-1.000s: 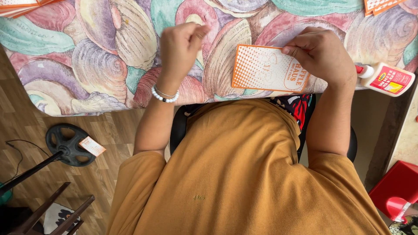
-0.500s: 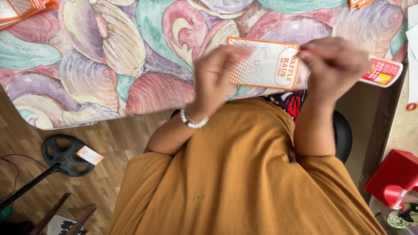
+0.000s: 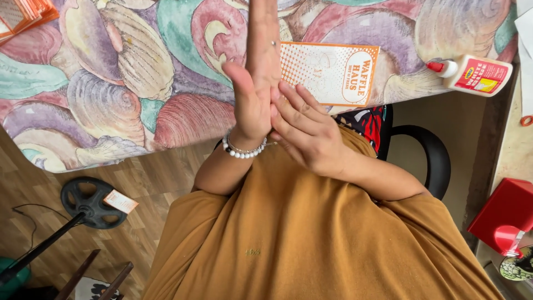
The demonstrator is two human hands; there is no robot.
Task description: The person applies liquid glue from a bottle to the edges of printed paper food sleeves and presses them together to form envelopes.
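Observation:
My left hand is raised flat in front of me with its fingers stretched toward the table, a pearl bracelet on the wrist. My right hand lies across it, fingertips pressed against the left palm. Neither hand holds anything. Just beyond them an orange and white paper bag lies flat near the table's front edge, partly hidden by my left fingers. A white glue bottle with a red cap lies on its side to the right of the bag.
The table wears a shell-patterned cloth. A stack of orange paper bags sits at its far left corner. A black chair is under me, a red box lower right, and a black stand base on the wooden floor.
Both hands have left the paper bag and come together over my lap, palm against fingers. The bag now lies untouched on the table.

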